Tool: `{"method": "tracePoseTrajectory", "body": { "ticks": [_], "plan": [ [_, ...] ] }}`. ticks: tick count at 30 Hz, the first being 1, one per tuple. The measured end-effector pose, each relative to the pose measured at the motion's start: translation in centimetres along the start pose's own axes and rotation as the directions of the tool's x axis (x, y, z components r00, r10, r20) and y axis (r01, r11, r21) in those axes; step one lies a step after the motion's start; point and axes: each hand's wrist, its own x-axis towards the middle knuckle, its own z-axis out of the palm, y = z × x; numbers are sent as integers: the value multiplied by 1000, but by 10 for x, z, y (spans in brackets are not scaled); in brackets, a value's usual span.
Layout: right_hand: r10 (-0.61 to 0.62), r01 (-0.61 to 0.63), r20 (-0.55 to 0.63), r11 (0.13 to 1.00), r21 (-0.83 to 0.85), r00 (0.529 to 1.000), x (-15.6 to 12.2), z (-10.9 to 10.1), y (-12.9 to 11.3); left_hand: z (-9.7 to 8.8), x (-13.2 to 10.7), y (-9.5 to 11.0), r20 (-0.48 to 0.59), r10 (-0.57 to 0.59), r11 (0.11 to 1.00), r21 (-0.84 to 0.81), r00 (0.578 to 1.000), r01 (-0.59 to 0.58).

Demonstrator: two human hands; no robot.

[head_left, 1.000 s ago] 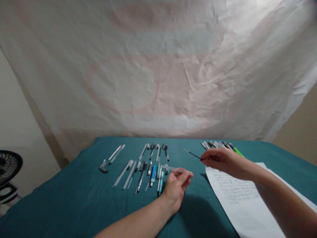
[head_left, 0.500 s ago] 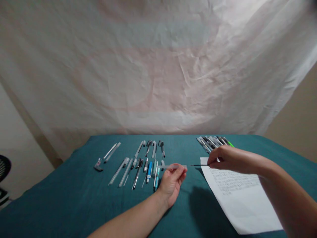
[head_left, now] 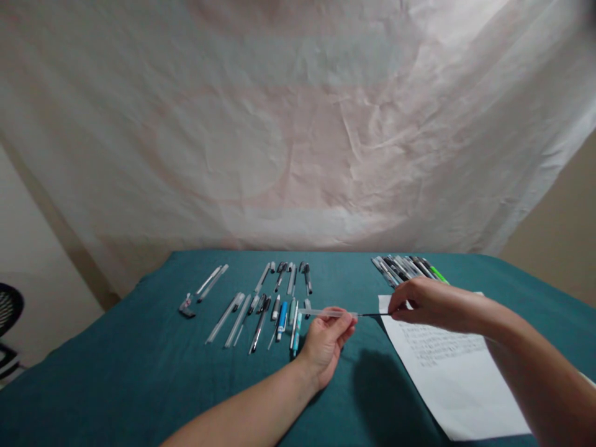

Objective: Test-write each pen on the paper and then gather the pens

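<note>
My left hand [head_left: 328,347] is closed on a clear pen barrel [head_left: 319,312], held level above the table with its far end pointing left. My right hand [head_left: 421,301] pinches a thin dark pen refill [head_left: 374,315]. The refill's tip meets the barrel's right-hand opening; how deep it sits inside I cannot tell. Below and left of my left hand lie several pens and pen parts, among them a blue pen [head_left: 282,320] and a teal pen [head_left: 297,335]. Under my right hand is a sheet of handwritten paper [head_left: 470,385].
A row of pens [head_left: 405,270] with a green one at its end lies at the back right. Clear barrels [head_left: 223,320] and caps are spread left of centre. A small dark and clear piece [head_left: 187,307] rests farther left on the green cloth [head_left: 116,372].
The gap between refill and barrel has closed: the refill's tip has come left to the barrel's opening. Both hands keep their holds, and the view has shifted slightly.
</note>
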Motion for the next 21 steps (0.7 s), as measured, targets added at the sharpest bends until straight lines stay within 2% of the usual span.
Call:
{"method": "tracePoseTrajectory", "body": {
  "ticks": [5, 9, 11, 14, 16, 18, 19, 21],
  "plan": [
    [-30, 24, -49, 993, -115, 998, 5, 12, -17, 0, 0, 0, 11, -9, 999, 34, 1000, 8],
    [-80, 47, -155, 977, -207, 985, 13, 23, -35, 1, 0, 0, 15, -17, 1000, 12, 1000, 17],
    [-158, 104, -223, 966, -235, 962, 16, 25, -43, 1, 0, 1, 13, -23, 1000, -17, 1000, 23],
    [-225, 150, -371, 964, -220, 901, 17, 22, -49, -1, 0, 3, 16, -36, 998, -57, 999, 36],
    [-187, 124, -495, 980, -158, 849, 15, 17, -47, -1, -2, 4, 38, -57, 995, -74, 998, 60],
    [-86, 62, -596, 996, -61, 798, 16, 13, -38, -1, -5, 6, 68, -98, 991, -80, 993, 103],
    [-27, 30, -627, 1000, -5, 778, 17, 12, -32, -1, -7, 7, 85, -120, 989, -79, 989, 127],
    [75, -12, -636, 995, 102, 768, 23, 15, -20, 0, -10, 8, 112, -157, 983, -75, 981, 165]
  ]
}}
